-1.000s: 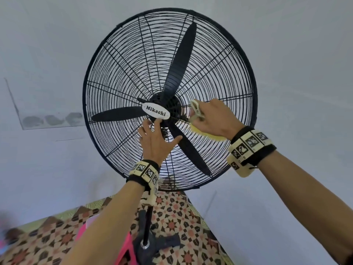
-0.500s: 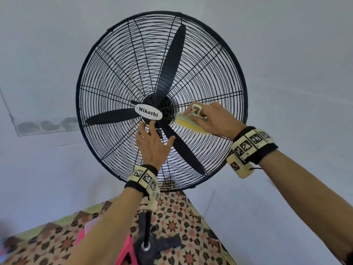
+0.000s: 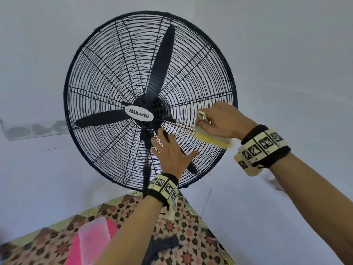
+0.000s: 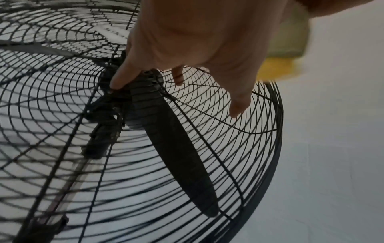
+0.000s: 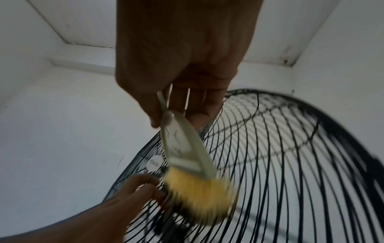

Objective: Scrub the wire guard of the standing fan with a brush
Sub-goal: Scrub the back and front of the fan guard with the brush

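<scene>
Black round wire guard of the standing fan: mounted upright before a pale wall. Pale-handled brush with yellow bristles: gripped in the curled right hand and laid against the guard at about 4 o'clock from the hub. Left hand: fingers spread flat on the wires at about 5 o'clock, holding nothing. White oval "Mikachi" badge: fixed at centre.

Head looks up; wrists close, sharing wire guard

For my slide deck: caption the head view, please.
Right hand scrubs the wire guard with a brush; left hand steadies it.
</scene>
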The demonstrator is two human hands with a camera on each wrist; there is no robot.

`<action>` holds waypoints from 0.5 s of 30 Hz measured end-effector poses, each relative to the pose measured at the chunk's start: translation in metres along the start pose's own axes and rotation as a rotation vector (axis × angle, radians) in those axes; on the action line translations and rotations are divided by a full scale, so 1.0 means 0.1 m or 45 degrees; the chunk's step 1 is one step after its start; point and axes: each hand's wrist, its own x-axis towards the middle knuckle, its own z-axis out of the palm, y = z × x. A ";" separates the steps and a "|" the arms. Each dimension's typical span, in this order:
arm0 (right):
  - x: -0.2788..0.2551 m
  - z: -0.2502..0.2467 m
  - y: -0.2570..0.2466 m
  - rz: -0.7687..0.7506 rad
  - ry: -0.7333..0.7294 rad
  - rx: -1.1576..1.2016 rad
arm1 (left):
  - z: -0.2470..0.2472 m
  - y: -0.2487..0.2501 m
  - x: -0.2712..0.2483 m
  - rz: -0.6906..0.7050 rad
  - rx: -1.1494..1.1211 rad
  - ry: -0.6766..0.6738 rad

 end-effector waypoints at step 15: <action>-0.22 0.05 0.13 -0.057 0.048 0.316 | 0.04 0.04 -0.04 -0.031 -0.041 0.000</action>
